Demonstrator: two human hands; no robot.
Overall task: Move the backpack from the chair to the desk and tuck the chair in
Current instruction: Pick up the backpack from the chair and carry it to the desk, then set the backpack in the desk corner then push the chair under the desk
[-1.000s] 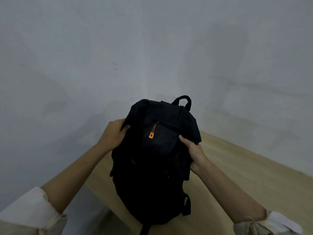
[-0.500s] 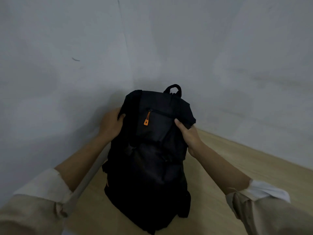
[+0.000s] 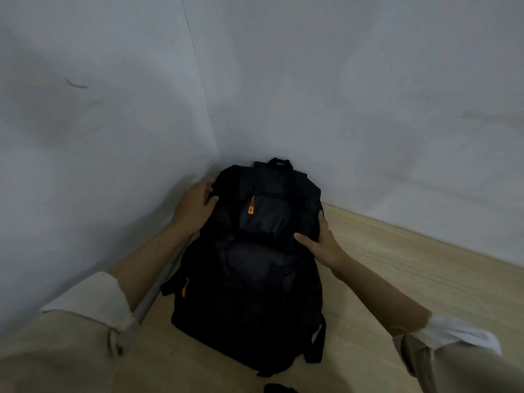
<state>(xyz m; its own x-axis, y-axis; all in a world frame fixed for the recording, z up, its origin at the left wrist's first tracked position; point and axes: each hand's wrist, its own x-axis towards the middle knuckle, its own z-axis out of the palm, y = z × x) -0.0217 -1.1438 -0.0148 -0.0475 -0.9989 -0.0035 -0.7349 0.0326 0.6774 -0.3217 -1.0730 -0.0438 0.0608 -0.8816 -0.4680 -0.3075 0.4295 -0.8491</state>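
A black backpack (image 3: pixel 252 279) with an orange zipper pull rests on the light wooden desk (image 3: pixel 397 279), leaning back into the corner where two grey walls meet. My left hand (image 3: pixel 195 208) grips its upper left side. My right hand (image 3: pixel 320 242) holds the upper right side, thumb across the front pocket. The top carry handle points toward the wall. The chair is out of view.
Grey walls (image 3: pixel 368 109) close in behind and to the left of the desk. A pale strip (image 3: pixel 164 276) runs along the desk's left edge by the wall. A small dark object (image 3: pixel 279 388) peeks in at the bottom edge.
The backpack has moved forward and down, from held above the desk edge to resting on the desktop against the corner. Both hands stayed on its upper sides.
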